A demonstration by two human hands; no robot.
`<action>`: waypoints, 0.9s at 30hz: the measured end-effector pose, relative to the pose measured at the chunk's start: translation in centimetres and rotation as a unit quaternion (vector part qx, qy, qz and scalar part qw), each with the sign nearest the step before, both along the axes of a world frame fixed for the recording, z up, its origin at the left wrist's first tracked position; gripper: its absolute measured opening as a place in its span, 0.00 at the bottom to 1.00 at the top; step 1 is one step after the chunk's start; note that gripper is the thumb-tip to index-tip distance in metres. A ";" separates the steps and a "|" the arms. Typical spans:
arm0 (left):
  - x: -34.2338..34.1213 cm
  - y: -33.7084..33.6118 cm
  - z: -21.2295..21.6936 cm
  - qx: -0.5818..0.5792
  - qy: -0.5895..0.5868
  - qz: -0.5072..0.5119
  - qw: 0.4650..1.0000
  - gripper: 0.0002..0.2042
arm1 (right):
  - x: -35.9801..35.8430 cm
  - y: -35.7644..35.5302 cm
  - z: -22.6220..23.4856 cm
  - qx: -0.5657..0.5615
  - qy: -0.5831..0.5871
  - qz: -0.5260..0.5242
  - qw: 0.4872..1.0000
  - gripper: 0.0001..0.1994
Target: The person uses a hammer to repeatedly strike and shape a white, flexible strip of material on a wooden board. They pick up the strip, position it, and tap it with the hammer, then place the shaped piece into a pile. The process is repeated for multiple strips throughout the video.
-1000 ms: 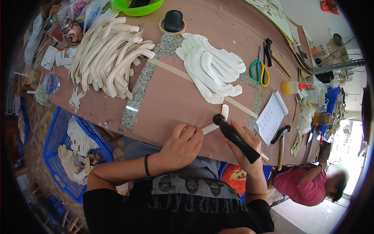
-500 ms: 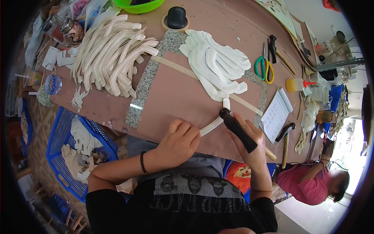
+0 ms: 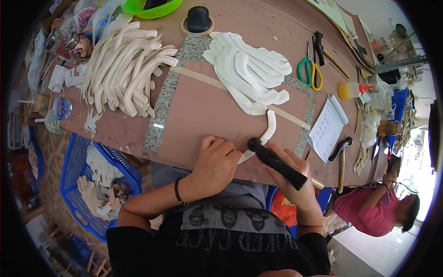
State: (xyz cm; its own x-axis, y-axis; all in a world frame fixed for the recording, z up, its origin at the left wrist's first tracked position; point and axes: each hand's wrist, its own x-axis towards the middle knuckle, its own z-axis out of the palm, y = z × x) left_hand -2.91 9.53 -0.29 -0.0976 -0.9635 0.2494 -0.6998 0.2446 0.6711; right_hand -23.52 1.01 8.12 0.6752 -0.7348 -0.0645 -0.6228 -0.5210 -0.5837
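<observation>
A curved white strip (image 3: 269,125), perhaps leather, lies on the brown board in front of me. My left hand (image 3: 216,162) pinches its near end, fingers curled together. My right hand (image 3: 295,177) grips a hammer with a black head (image 3: 279,165) and a light wooden handle (image 3: 317,183). The hammer's striking face is over the strip, close to my left fingertips; I cannot tell whether it touches. Just beyond the strip is a fanned stack of similar white strips (image 3: 249,69). A larger pile of cream strips (image 3: 124,74) lies to the left.
Scissors (image 3: 310,69), another hammer (image 3: 341,152), a notepad (image 3: 327,124) and a yellow glue bottle (image 3: 350,90) are on the right. A black rounded block (image 3: 198,19) stands at the back. Below left is a blue basket (image 3: 69,184) of scraps; a person in pink (image 3: 369,210) is at right.
The hammer head has come nearer to me and left, along the strip toward my left hand. The strip's far end has swung slightly right and nearer. My left hand keeps its pinch.
</observation>
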 end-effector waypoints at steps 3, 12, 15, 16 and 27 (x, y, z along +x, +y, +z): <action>0.7 -0.5 0.6 -0.050 -0.061 -0.056 0.995 0.08 | 0.0 -0.5 -0.8 0.016 -0.042 -0.014 0.999 0.27; 3.5 -1.7 0.4 -0.124 -0.144 -0.214 0.958 0.12 | 0.4 0.1 0.0 0.007 -0.009 -0.004 1.000 0.26; 4.2 -2.0 0.1 -0.129 -0.148 -0.233 0.952 0.11 | 0.1 0.2 0.5 -0.028 0.005 0.008 1.000 0.28; 4.3 -2.2 0.0 -0.133 -0.146 -0.237 0.951 0.11 | 0.0 0.6 0.5 -0.020 -0.021 0.028 0.999 0.29; 6.1 -2.8 0.4 -0.157 -0.189 -0.289 0.925 0.11 | 0.6 1.2 0.6 -0.032 -0.015 0.082 0.996 0.31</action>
